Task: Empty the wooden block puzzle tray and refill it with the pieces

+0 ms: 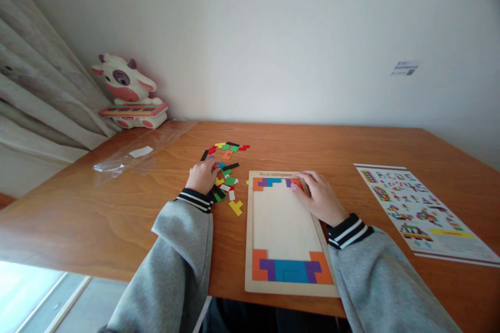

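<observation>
On the desk lies a wooden puzzle board (pixel 249 239), its long side pointing away from me. Orange, purple and blue pieces fill its near end, such as the blue block (pixel 291 271), and a similar row lines the far end. My right hand (pixel 322 199) rests at the board's far right corner, fingers apart, touching the orange and purple pieces there. Left of the board, my left hand (pixel 203 176) reaches into a loose pile of coloured pieces with its fingers drawn together. A blue piece (pixel 222 165) shows at its fingertips; whether it is gripped is unclear.
A yellow piece (pixel 236 208) lies nearest me in the pile. Clear plastic wrapping (pixel 128 164) and a cow-shaped toy keyboard (pixel 133 109) occupy the left back. A printed pattern sheet (pixel 422 213) lies to the right. The wall (pixel 292 62) rises behind the desk.
</observation>
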Demonstrator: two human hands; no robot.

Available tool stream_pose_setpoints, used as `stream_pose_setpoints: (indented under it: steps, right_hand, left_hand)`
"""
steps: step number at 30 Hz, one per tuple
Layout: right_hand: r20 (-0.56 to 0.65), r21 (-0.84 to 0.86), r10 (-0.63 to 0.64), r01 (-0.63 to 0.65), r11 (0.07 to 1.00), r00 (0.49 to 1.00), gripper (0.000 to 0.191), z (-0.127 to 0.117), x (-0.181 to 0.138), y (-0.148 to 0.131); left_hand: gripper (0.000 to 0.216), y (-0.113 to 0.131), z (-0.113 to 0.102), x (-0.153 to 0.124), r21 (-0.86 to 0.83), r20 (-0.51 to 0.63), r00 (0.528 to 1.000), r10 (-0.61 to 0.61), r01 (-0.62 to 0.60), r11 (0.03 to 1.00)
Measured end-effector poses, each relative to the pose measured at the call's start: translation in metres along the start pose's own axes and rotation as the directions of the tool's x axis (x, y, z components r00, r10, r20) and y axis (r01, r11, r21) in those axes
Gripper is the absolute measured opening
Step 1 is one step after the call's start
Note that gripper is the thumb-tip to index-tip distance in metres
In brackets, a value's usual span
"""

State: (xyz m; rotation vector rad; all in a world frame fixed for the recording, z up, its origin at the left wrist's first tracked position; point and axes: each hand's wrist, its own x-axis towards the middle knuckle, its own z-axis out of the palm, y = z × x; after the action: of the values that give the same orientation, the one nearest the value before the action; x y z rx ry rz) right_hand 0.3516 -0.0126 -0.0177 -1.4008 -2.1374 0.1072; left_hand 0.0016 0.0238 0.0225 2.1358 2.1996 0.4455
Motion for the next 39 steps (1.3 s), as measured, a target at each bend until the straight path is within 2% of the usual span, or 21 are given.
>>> stream_pose_setpoints:
  steps: [6,12,14,18,20,22,27,29,31,34,36,39]
  right_hand:
    - [-0.009,-0.002,-0.008,0.008,1.0,1.0,0.032,-0.001,0.001,-0.001]
    - [-0.008,0.001,-0.002,0.002,1.0,1.0,0.033,0.0,0.0,-0.001]
    - [-0.007,0.001,0.002,-0.002,1.0,1.0,0.033,0.0,0.0,-0.001]
    - [0.004,-0.002,0.01,-0.01,1.0,1.0,0.034,0.001,0.0,0.0]
    - [0.003,-0.007,0.009,-0.009,1.0,1.0,0.034,0.001,0.0,0.0]
    - [-0.002,-0.011,0.007,-0.007,1.0,1.0,0.034,0.001,0.0,0.001]
    - [-0.012,-0.006,0.0,0.0,1.0,1.0,0.034,0.001,0.0,0.0]
    - [-0.017,-0.001,0.0,0.0,1.0,1.0,0.033,0.0,0.0,-0.001]
    - [-0.022,0.0,0.001,-0.001,1.0,1.0,0.033,0.0,0.0,-0.001]
    - [-0.019,-0.003,0.001,-0.001,1.0,1.0,0.033,0.0,0.0,-0.001]
    - [-0.013,-0.005,0.001,-0.001,1.0,1.0,0.033,0.001,0.0,0.0]
    - [-0.004,-0.006,0.006,-0.006,1.0,1.0,0.033,0.001,0.0,0.001]
  left_hand:
    - [0.024,-0.003,0.005,0.001,-0.042,-0.008,1.0,0.017,-0.017,0.999]
    - [0.032,-0.011,0.008,0.0,0.031,-0.062,0.981,0.185,-0.183,0.983]
    - [0.036,-0.013,0.006,-0.002,0.065,-0.043,0.986,0.161,-0.158,0.985]
    - [0.044,-0.014,0.0,-0.006,0.145,-0.053,0.999,0.005,0.003,0.989]
    - [0.045,-0.013,-0.001,-0.007,0.141,-0.049,0.998,-0.035,0.041,0.989]
    - [0.042,-0.012,0.0,-0.005,0.091,-0.038,0.999,-0.016,0.019,0.996]
    - [0.032,-0.01,0.006,0.0,-0.019,-0.025,0.988,0.154,-0.155,0.988]
    - [0.033,-0.012,0.007,-0.001,0.015,-0.067,0.99,0.12,-0.119,0.993]
    - [0.043,-0.014,0.007,-0.002,0.059,-0.087,0.996,0.025,-0.02,0.998]
    - [0.055,-0.016,0.005,-0.005,0.106,-0.02,0.997,-0.073,0.075,0.992]
    - [0.053,-0.015,0.004,-0.006,0.095,0.022,0.998,-0.063,0.061,0.994]
    - [0.046,-0.013,0.004,-0.005,0.048,0.023,1.0,-0.012,0.011,0.999]
